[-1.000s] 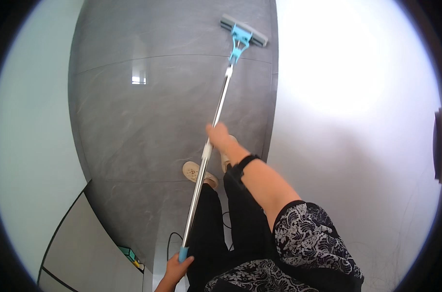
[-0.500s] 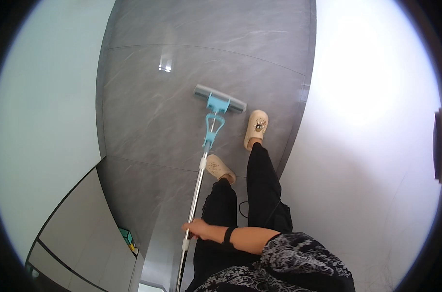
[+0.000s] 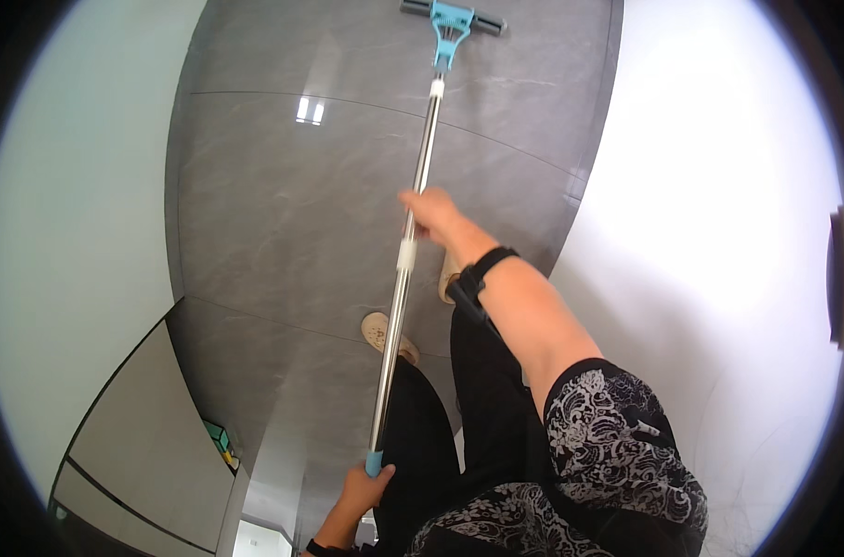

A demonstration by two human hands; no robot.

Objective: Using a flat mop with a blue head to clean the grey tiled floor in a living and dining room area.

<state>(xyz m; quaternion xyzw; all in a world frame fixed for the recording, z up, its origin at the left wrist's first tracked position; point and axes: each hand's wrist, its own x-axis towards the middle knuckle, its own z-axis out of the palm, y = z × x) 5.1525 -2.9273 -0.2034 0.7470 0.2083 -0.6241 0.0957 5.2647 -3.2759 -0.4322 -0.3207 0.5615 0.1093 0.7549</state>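
A sponge mop with a long silver pole stretches away from me over the grey floor. Its light-blue bracket and dark grey head lie at the top edge of the picture. My right hand is closed round the pole's upper part, just above a white collar, with the arm reaching forward. Low in the picture, my left hand grips the blue end of the handle, thumb along it. Some fingers of each hand are hidden.
Grey marbled floor tiles run between a pale wall on the left and a white wall on the right. A light cabinet stands at lower left, a green box beside it. My beige clogs are under the pole.
The mop head has gone forward, away from my feet. My right hand has moved forward with the pole, and my left hand has come into view on the handle's end.
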